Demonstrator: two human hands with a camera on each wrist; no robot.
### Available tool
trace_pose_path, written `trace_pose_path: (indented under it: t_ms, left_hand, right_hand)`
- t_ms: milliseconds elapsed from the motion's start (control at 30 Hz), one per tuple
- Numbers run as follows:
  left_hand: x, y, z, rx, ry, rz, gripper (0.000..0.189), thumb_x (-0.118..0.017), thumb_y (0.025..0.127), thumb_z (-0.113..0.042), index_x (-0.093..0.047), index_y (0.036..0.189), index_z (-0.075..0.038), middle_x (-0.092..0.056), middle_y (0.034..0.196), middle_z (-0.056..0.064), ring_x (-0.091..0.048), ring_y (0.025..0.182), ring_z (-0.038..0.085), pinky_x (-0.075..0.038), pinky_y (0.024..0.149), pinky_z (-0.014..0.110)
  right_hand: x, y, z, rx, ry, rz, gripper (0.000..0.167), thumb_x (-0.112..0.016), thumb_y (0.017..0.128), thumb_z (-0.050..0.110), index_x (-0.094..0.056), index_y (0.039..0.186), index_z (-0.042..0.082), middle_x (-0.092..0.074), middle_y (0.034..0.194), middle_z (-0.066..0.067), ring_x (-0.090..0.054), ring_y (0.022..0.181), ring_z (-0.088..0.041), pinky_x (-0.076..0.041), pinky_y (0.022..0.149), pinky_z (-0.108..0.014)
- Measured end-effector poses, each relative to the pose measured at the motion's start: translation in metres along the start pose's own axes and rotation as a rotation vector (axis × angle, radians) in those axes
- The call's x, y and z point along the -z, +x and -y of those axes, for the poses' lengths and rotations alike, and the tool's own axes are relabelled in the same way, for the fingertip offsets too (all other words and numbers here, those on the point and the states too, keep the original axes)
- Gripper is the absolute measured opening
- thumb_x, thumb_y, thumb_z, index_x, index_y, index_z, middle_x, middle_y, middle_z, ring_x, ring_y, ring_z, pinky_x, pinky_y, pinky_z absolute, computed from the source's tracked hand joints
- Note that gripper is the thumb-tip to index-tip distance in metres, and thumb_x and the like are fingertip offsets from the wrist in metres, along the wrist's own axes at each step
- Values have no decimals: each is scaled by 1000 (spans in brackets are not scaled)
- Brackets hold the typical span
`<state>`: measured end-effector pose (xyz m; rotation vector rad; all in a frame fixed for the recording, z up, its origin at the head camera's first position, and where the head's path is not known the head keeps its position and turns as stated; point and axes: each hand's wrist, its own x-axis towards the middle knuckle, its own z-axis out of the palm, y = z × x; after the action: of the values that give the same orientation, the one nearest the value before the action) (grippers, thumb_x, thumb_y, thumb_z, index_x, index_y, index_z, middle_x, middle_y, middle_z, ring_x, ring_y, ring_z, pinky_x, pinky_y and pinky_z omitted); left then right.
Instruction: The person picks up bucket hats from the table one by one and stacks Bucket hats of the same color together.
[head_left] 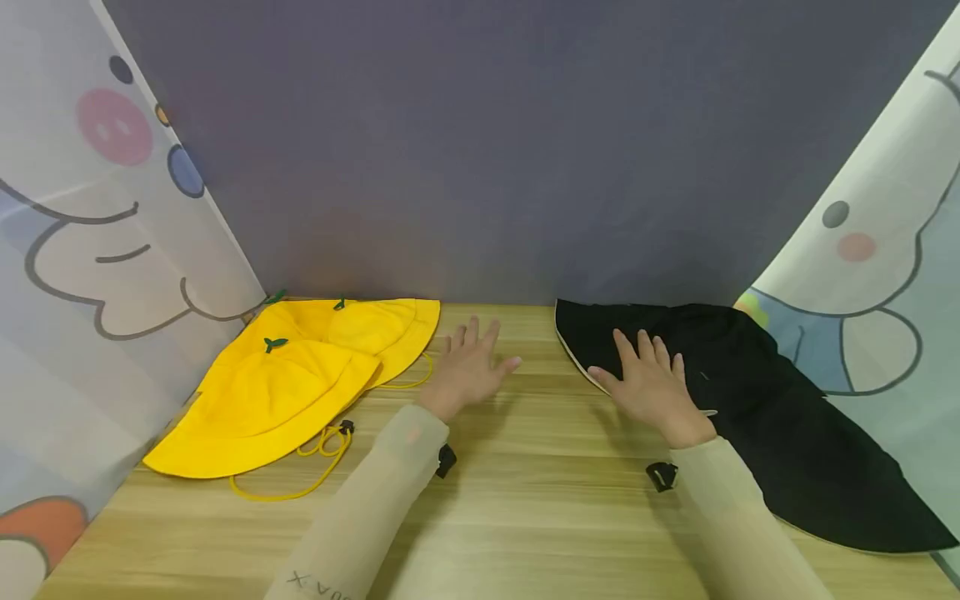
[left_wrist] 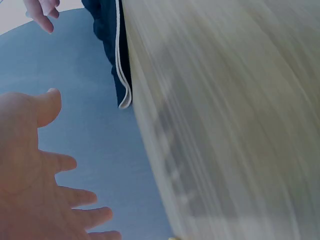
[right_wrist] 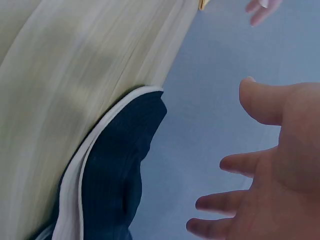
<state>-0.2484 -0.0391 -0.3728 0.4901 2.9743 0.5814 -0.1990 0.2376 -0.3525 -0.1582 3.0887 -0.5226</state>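
My left hand (head_left: 467, 371) hovers over the middle of the wooden table, fingers spread and straight, holding nothing. To its left lie yellow bucket hats (head_left: 262, 408) with green sprout tips on their crowns and yellow cords. My right hand (head_left: 651, 387), also spread and holding nothing, is above the near-left part of the black hats (head_left: 795, 433). These lie flat and overlapping on the right, with a pale edge along the brim. In the right wrist view the black brim (right_wrist: 112, 165) shows its light trim below the spread fingers (right_wrist: 225, 202).
A grey panel (head_left: 495, 150) stands upright along the table's back edge. Cartoon-printed panels flank it, one at left (head_left: 135, 250) and one at right (head_left: 847, 275). A yellow cord with a black toggle (head_left: 346, 427) lies on the wooden table (head_left: 525, 517) before the yellow hats.
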Motion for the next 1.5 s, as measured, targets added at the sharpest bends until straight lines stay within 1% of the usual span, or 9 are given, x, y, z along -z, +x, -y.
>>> trace_pose_path:
  t_ms: [267, 467, 700, 767, 933, 1133, 1333, 1433, 1500]
  left_hand:
    - [-8, 13, -10, -36, -15, 59, 76, -36, 105, -61, -13, 165, -20, -1, 169, 19, -4, 154, 41, -4, 122, 56]
    - [-8, 26, -24, -93, -7, 86, 73, -37, 106, -57, -17, 164, -19, -5, 169, 19, -5, 154, 41, -5, 123, 55]
    - [-6, 39, -39, -131, 6, 151, 71, -35, 107, -56, -18, 164, -18, -10, 168, 20, -6, 155, 39, -9, 123, 52]
    - [-7, 42, -42, -126, -2, 176, 71, -35, 107, -56, -18, 164, -18, -11, 168, 19, -6, 155, 39, -10, 123, 52]
    - [-17, 52, -49, -124, -12, 210, 70, -36, 107, -54, -19, 164, -18, -13, 168, 17, -9, 155, 36, -13, 123, 49]
    - [-26, 60, -66, -128, -34, 235, 69, -40, 107, -52, -19, 164, -20, -14, 169, 15, -12, 155, 35, -16, 123, 49]
    - [-32, 64, -79, -145, -1, 250, 68, -41, 107, -51, -21, 164, -19, -16, 168, 15, -15, 154, 36, -18, 123, 48]
    - [-35, 66, -83, -137, 10, 258, 68, -41, 107, -52, -22, 164, -20, -15, 169, 13, -14, 154, 34, -18, 123, 46]
    - [-38, 67, -83, -130, 14, 265, 68, -41, 107, -52, -21, 164, -20, -14, 169, 13, -14, 154, 34, -18, 123, 46]
  right_hand:
    - [4, -3, -18, -43, 14, 7, 89, -46, 103, 59, -15, 162, 1, -2, 160, -40, 2, 144, -63, 2, 109, -78]
    - [14, -2, -31, -103, 4, 29, 92, -43, 103, 61, -11, 161, -3, 0, 158, -44, 1, 141, -68, -4, 108, -79]
    - [22, 0, -50, -263, 5, 53, 93, -43, 105, 52, -4, 154, -16, -13, 149, -51, -28, 126, -72, -32, 97, -78]
    - [23, 0, -57, -311, 0, 62, 92, -44, 105, 50, -7, 151, -21, -21, 144, -53, -37, 120, -71, -38, 91, -76]
    - [22, 2, -69, -374, 5, 69, 86, -49, 103, 44, -21, 144, -26, -31, 135, -52, -46, 112, -68, -44, 86, -72]
    - [16, 2, -73, -370, 57, 41, 86, -59, 100, 39, -23, 143, -26, -24, 136, -53, -42, 111, -70, -42, 90, -72]
    - [11, 3, -77, -333, 109, 38, 88, -66, 98, 35, -22, 147, -24, -23, 143, -52, -36, 123, -68, -39, 97, -72]
    - [11, 3, -78, -315, 121, 43, 87, -67, 98, 33, -22, 148, -22, -29, 144, -49, -41, 124, -63, -41, 98, -69]
    - [12, 3, -79, -305, 137, 53, 86, -67, 98, 31, -22, 149, -21, -37, 141, -47, -52, 117, -57, -45, 96, -66]
